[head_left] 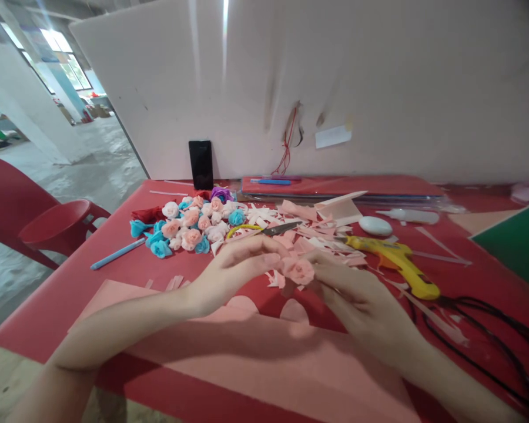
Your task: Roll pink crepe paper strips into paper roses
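Observation:
Between my two hands is a pink paper rose, held above the table. My left hand is closed, its thumb and fingertips pressed on the flower's left side. From the right, the fingers of my right hand grip the same rose; some fingertips are hidden behind it. Below lie rounded pink paper petals and a large pink paper sheet. Just beyond my left hand rest yellow-handled scissors, among pink paper scraps.
A pile of finished paper roses lies left of the scraps. On the right are a yellow glue gun with a black cable, a white oval object and a small bottle. A phone leans against the white board.

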Available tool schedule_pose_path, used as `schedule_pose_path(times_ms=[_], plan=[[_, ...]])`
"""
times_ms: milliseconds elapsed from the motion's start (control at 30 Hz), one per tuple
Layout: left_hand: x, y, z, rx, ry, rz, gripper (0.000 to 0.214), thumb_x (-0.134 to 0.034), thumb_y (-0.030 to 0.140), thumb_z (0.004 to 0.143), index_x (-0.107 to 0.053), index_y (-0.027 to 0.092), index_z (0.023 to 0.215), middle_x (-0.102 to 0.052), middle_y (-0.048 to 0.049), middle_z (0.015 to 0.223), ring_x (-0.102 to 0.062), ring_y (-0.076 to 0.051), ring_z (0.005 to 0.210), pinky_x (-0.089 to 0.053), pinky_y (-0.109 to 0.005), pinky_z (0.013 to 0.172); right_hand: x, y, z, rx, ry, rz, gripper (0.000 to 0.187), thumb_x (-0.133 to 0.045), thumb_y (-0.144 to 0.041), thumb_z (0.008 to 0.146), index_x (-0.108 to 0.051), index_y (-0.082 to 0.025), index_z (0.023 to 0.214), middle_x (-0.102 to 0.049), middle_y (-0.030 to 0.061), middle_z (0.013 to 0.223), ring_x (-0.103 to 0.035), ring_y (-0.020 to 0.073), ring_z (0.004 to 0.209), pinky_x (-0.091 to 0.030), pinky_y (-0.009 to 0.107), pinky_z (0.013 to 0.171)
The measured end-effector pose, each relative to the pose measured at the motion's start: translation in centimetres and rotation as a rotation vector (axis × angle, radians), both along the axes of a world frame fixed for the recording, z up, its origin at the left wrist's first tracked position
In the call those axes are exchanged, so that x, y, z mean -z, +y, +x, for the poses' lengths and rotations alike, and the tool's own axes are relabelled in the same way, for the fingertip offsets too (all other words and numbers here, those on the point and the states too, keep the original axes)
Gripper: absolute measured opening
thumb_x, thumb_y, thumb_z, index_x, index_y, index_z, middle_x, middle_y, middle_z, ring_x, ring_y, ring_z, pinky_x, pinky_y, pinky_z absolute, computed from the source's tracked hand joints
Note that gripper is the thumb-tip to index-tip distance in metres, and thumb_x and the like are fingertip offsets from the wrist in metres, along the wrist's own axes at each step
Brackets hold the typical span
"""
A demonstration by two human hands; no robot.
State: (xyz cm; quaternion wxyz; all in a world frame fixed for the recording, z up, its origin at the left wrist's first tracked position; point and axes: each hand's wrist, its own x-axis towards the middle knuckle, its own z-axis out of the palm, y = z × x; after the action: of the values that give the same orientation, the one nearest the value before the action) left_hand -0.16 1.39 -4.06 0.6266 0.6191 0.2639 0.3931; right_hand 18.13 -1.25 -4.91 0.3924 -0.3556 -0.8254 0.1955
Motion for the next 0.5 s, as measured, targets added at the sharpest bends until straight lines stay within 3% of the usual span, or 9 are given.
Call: schedule_pose_path(times_ms=[100, 300, 500], plan=[[-0.2, -0.4, 0.2, 0.03, -0.059, -0.029, 0.01, -0.051, 0.022, 0.083, -0.057, 0.017, 0.076, -0.055, 0.0006, 0.073, -0.053, -0.011, 0.07, -0.044, -0.026, 0.073, 0.1, 0.0, -0.2, -0.015, 0.028, -0.044, 0.03, -0.04, -0.012, 0.089, -0.056, -0.021, 0.065, -0.063, -0.0006, 0.064, -0.062, 0.0123, 0.062, -0.051, 0.021, 0.057], [0.1, -0.7, 0.3, 0.002, -0.067, -0.108, 0.013, -0.053, 0.022, 0.083, -0.055, 0.016, 0.072, -0.054, 0.0019, 0.07, -0.051, -0.009, 0.068, -0.042, -0.023, 0.07, -0.5, -0.3, -1.0, 0.027, 0.083, 0.043, 0.033, -0.039, -0.013, 0.092, -0.053, -0.021, 0.062, -0.063, -0.0044, 0.053, -0.057, 0.0087, 0.041, -0.044, 0.015, 0.037], [0.2, -0.9, 0.4, 0.005, -0.106, -0.164, 0.011, -0.056, 0.021, 0.083, -0.058, 0.015, 0.074, -0.057, 0.0025, 0.067, -0.053, -0.008, 0.063, -0.043, -0.023, 0.069, -0.7, -0.8, -1.3, 0.108, 0.086, 0.087, 0.036, -0.041, -0.02, 0.092, -0.056, -0.021, 0.059, -0.06, -0.0041, 0.044, -0.056, 0.01, 0.034, -0.044, 0.014, 0.032]])
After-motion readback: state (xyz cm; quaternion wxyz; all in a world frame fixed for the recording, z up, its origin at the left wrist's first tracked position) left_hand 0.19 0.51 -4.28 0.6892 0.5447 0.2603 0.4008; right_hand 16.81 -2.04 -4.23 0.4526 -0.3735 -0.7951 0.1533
